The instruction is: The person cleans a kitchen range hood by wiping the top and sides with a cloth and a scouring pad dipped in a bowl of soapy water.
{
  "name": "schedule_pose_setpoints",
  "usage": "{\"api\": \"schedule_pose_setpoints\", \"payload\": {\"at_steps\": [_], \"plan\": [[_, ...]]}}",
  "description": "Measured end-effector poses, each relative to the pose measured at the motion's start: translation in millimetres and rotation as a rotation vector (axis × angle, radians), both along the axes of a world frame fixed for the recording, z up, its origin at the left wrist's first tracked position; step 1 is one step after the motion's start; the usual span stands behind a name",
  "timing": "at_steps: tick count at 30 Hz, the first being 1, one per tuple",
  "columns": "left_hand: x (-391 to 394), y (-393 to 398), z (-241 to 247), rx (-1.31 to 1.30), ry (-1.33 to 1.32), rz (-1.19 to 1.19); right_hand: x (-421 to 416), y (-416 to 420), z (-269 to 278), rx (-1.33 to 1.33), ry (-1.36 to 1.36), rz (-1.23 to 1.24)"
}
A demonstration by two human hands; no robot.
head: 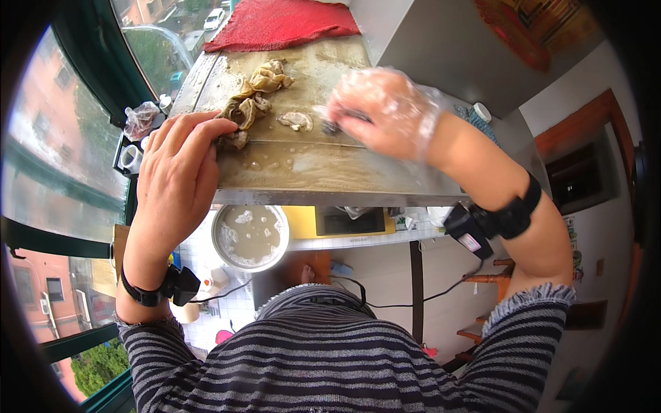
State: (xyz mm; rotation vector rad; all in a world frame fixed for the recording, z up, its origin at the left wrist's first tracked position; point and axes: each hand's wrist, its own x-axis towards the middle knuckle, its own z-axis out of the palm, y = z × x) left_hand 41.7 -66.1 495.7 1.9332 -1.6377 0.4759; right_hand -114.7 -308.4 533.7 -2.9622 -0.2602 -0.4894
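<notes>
A wet, brown-stained metal top (320, 170) of a tall appliance or cabinet spans the view before me. My left hand (178, 155), bare, rests at its left side, fingers touching a crumpled, dirty wet cloth (248, 106). It does not appear to grip the cloth. My right hand (384, 113), in a clear plastic glove, presses a dark scouring pad (330, 127) on the wet top; the pad is blurred and partly hidden by the fingers. Between the hands lies a small pale curved clump (297, 120), perhaps foam or residue.
A red cloth (289, 23) covers the far end. Below the front edge, a metal pot (215, 242) holds murky, foamy water beside a yellow board (300, 222). Windows (67, 118) line the left; a small ledge rack (121, 155) holds containers. A grey cabinet wall (439, 46) stands right.
</notes>
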Motion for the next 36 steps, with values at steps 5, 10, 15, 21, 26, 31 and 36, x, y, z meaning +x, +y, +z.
{"api": "schedule_pose_setpoints", "payload": {"at_steps": [5, 10, 15, 21, 26, 31, 36], "plan": [[2, 5, -1, 0.0, 0.006, -0.001, 0, -4, 6, 0.031, 0.061, 0.035], [1, 1, 1, -0.012, 0.021, -0.021, -18, -6, 13, 0.003, 0.153, -0.029], [0, 0, 2, -0.028, 0.015, -0.047, 36, -12, 6, -0.033, 0.097, -0.233], [3, 5, -1, 0.004, 0.029, -0.005, -4, 4, 11, 0.065, 0.195, -0.094], [0, 0, 0, -0.04, 0.002, -0.044, 38, -17, 5, 0.055, 0.191, -0.417], [4, 6, -2, -0.013, 0.016, -0.001, 10, 35, -3, 0.088, 0.118, -0.409], [1, 3, -2, -0.037, -0.007, -0.024, 63, 17, -3, -0.04, 0.202, -0.735]]}}
